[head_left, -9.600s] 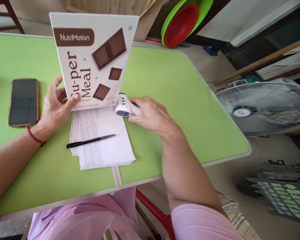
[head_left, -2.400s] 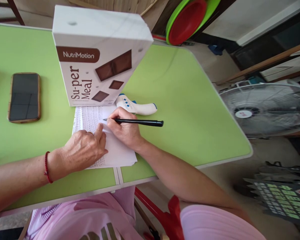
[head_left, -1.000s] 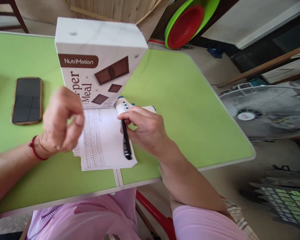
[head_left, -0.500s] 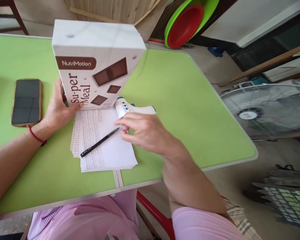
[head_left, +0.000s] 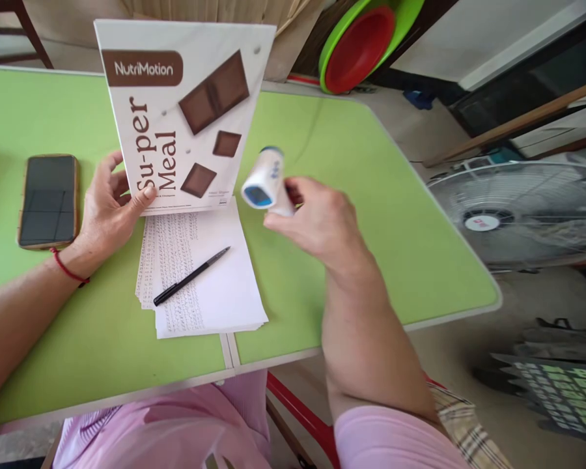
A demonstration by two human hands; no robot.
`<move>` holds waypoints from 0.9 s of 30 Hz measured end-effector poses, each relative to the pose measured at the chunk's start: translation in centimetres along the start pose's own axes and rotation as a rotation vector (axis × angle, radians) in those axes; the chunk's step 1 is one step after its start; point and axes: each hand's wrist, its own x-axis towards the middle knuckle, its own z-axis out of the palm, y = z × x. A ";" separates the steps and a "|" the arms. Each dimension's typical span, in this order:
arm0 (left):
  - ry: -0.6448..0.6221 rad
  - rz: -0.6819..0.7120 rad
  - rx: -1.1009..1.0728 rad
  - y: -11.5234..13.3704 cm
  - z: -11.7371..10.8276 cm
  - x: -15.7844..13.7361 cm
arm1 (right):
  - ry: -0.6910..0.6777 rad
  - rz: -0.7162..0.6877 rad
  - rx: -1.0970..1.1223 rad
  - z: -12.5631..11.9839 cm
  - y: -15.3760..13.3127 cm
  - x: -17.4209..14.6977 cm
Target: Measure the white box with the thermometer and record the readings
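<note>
Lifted off the green table [head_left: 371,241], the white thermometer [head_left: 267,181] is now clasped by its handle in the right hand [head_left: 325,218], beside the box [head_left: 183,117], which is tipped back and pinched by the left hand [head_left: 107,205]. Columns [head_left: 170,251] are already written on the papers [head_left: 232,290]; blank space is left, the pen [head_left: 192,276] laid across.

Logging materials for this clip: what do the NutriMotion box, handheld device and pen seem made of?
NutriMotion box: likely printed cardboard, smooth and fairly matte, judging by its flat face, crisp edges and lack of glare.
Handheld device: probably hard plastic, from its molded white shell with blue parts; blur hides the finish.
Pen: seemingly plastic; smooth black barrel.
</note>
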 end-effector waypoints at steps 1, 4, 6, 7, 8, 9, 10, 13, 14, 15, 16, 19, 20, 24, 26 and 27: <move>-0.007 0.003 0.003 0.1 0.0 0.0 | 0.059 0.022 0.145 -0.3 -0.5 0.0; -0.030 -0.016 0.006 0.7 0.0 0.0 | 0.016 -0.008 0.647 -0.8 -2.7 -0.8; -0.038 -0.039 0.003 1.0 -0.1 0.1 | -0.159 -0.038 0.847 -0.5 -4.2 -1.8; -0.042 -0.043 0.006 1.1 -0.1 0.1 | -0.232 -0.033 0.881 -0.2 -4.9 -2.4; -0.043 -0.038 0.012 1.2 -0.1 0.2 | -0.289 -0.031 0.895 0.1 -5.5 -2.8; -0.047 -0.027 0.020 1.2 -0.1 0.2 | -0.327 -0.027 0.899 0.6 -5.9 -3.2; -0.051 -0.015 0.028 1.2 -0.1 0.2 | -0.353 -0.022 0.898 1.0 -6.2 -3.5; -0.058 0.005 0.036 1.3 0.0 0.2 | -0.395 0.013 0.894 2.3 -6.3 -3.6; -0.057 0.007 0.033 1.3 0.0 0.2 | -0.399 0.030 0.897 2.6 -6.3 -3.5; -0.056 0.008 0.030 1.3 0.0 0.2 | -0.397 0.046 0.903 2.8 -6.2 -3.4; -0.053 0.010 0.028 1.4 0.0 0.2 | -0.391 0.058 0.915 3.0 -6.2 -3.3; -0.051 0.021 0.035 1.5 0.0 0.2 | -0.395 0.074 0.948 3.2 -6.3 -3.4; -0.049 0.024 0.038 1.5 0.0 0.3 | -0.406 0.078 0.953 3.2 -6.4 -3.4; -0.046 0.033 0.058 1.4 -0.1 0.3 | -0.448 0.102 0.963 3.4 -6.5 -3.6; -0.048 0.036 0.075 1.3 -0.2 0.3 | -0.455 0.106 0.977 3.6 -6.5 -3.7; -0.050 0.036 0.081 1.3 -0.2 0.3 | -0.458 0.103 0.984 3.7 -6.5 -3.7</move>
